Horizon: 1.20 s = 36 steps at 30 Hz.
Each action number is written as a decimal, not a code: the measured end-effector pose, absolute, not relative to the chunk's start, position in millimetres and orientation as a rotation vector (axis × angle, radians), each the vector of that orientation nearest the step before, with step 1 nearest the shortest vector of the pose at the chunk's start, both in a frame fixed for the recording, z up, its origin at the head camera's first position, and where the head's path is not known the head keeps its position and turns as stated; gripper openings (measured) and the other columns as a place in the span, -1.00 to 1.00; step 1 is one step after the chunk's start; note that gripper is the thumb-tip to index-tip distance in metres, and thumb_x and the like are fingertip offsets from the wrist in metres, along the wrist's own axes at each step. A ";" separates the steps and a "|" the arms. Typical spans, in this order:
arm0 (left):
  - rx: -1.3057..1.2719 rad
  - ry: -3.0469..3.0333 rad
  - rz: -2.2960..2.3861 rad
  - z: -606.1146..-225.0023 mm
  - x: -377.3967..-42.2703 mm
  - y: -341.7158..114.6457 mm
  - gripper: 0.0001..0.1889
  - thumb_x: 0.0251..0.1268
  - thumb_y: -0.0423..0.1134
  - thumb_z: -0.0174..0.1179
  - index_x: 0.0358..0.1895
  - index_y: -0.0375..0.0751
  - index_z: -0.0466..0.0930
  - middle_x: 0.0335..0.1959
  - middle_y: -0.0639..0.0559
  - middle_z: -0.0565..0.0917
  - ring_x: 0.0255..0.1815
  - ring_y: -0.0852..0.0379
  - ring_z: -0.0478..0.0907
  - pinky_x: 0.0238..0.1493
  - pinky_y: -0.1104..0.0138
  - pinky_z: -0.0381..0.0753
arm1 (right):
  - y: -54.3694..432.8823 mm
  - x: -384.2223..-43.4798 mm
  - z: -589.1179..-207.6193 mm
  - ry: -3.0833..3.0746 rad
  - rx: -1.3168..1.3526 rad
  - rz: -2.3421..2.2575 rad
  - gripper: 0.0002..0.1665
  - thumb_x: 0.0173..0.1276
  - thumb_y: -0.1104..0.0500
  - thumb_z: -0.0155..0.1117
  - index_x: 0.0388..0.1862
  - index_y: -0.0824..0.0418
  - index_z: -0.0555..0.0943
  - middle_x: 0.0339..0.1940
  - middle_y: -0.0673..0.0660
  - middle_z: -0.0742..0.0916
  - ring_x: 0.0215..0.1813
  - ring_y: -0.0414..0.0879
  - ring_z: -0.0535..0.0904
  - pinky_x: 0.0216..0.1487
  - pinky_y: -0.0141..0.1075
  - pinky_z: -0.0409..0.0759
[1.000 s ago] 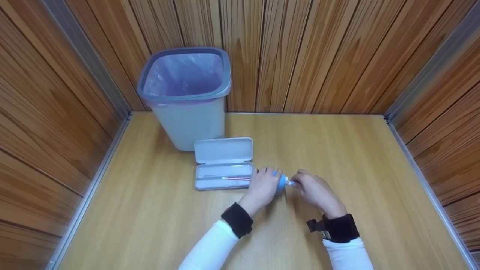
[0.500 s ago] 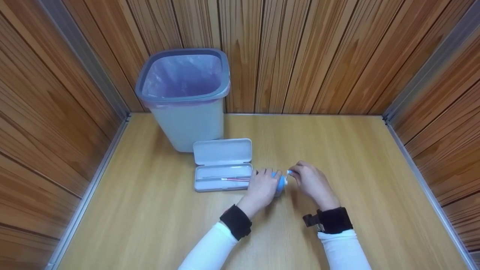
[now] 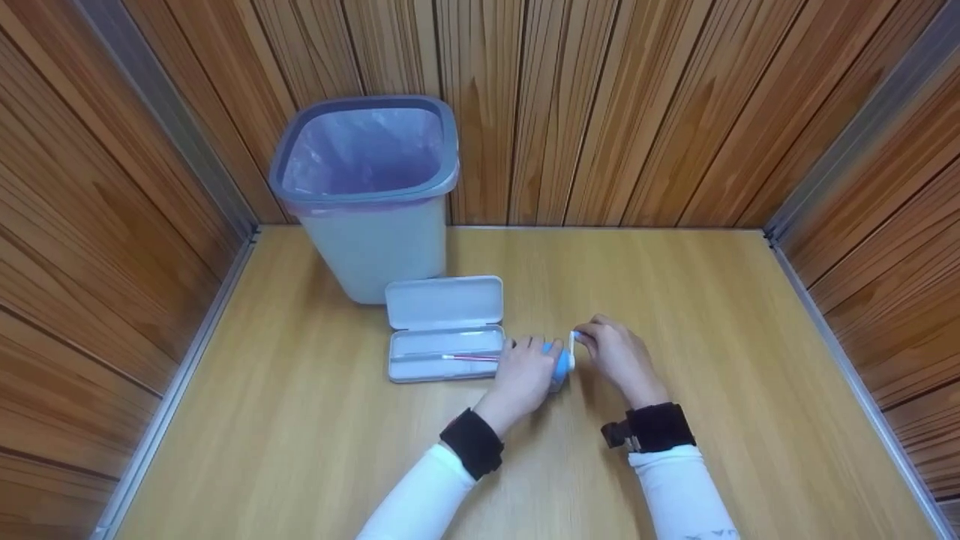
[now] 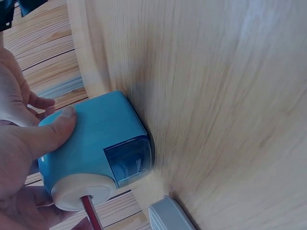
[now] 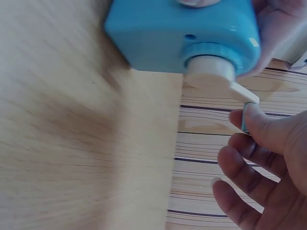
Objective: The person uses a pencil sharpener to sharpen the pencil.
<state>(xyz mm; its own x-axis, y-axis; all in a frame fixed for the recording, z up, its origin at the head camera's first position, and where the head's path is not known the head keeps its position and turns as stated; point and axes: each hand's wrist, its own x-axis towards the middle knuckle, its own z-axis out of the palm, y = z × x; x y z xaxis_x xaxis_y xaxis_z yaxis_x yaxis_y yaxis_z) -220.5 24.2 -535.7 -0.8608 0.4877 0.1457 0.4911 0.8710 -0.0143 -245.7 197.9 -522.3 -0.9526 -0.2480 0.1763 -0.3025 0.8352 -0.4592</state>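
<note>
My left hand (image 3: 521,375) grips a blue crank pencil sharpener (image 4: 93,136) on the table, its thumb over the body in the left wrist view. A dark red pencil (image 4: 91,213) sticks into the sharpener's white round front. At the opposite end, my right hand (image 3: 621,361) pinches the small blue knob of the white crank handle (image 5: 244,92) between thumb and index finger. The crank arm points up in the head view. The right hand's other fingers are loosely bent. Shavings inside the sharpener's dark window (image 4: 129,163) cannot be made out.
Left of the sharpener lies an open pale pencil case (image 3: 445,304), lid raised, with the pencil's end above its tray. Behind it stands a lined waste bin (image 3: 382,251) against the wood-panelled wall (image 3: 637,112). Panels also bound both sides of the wooden table (image 3: 300,420).
My right hand has moved up and slightly left, bringing the crank handle from pointing right and down to pointing up. The left hand keeps its hold on the sharpener in the same place.
</note>
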 end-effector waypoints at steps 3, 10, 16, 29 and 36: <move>-0.756 -2.919 -0.034 -535.3 -220.7 24.1 -0.51 0.32 -0.17 0.26 0.32 0.05 0.51 0.07 -0.10 0.62 0.08 -0.05 0.54 0.08 0.01 0.50 | 196.0 -250.0 -526.4 -2.935 0.403 0.750 -0.78 0.42 0.24 0.23 -0.06 0.30 0.72 -0.29 0.09 0.65 -0.28 -0.02 0.59 -0.21 -0.12 0.60; -0.749 -2.946 -0.043 -534.8 -220.8 24.3 -0.48 0.30 -0.14 0.28 0.35 0.06 0.48 0.12 -0.09 0.60 0.13 -0.05 0.53 0.12 -0.01 0.49 | 193.2 -258.0 -537.5 -3.040 0.339 0.696 -0.75 0.44 0.22 0.21 -0.01 0.28 0.71 -0.27 0.11 0.65 -0.26 0.01 0.57 -0.18 -0.10 0.58; -0.762 -2.895 -0.019 -535.4 -220.2 23.8 -0.48 0.27 -0.12 0.30 0.32 0.05 0.51 0.06 -0.08 0.63 0.07 -0.04 0.56 0.07 0.01 0.51 | 193.3 -258.7 -548.8 -3.148 0.320 0.647 -0.75 0.44 0.22 0.21 0.00 0.25 0.72 -0.26 0.10 0.65 -0.23 0.03 0.59 -0.17 -0.05 0.58; -0.752 -2.851 -0.044 -539.0 -219.9 21.8 -0.49 0.21 0.00 0.32 0.25 0.04 0.57 -0.02 -0.06 0.65 -0.04 -0.02 0.58 -0.02 0.03 0.52 | 193.5 -253.0 -556.2 -3.182 0.361 0.617 -0.82 0.26 0.40 0.26 -0.29 0.24 0.78 -0.35 0.09 0.67 -0.28 0.00 0.57 -0.23 -0.05 0.56; -0.735 -2.860 -0.054 -538.5 -221.2 21.9 -0.46 0.16 0.04 0.35 0.24 0.04 0.58 -0.04 -0.06 0.65 -0.06 -0.01 0.58 -0.05 0.05 0.51 | 191.9 -247.1 -557.8 -3.244 0.295 0.710 -0.90 0.24 0.36 0.35 -0.43 0.21 0.72 -0.43 0.04 0.64 -0.38 -0.05 0.49 -0.29 -0.12 0.52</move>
<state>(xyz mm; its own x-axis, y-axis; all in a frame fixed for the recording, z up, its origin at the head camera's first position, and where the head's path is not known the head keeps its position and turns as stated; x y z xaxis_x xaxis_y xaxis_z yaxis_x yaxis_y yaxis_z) -221.2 21.9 -538.5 -0.8597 0.4742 0.1901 0.4810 0.8766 -0.0113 -247.1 191.9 -557.8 -0.9661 -0.2114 -0.1482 -0.1302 0.8946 -0.4275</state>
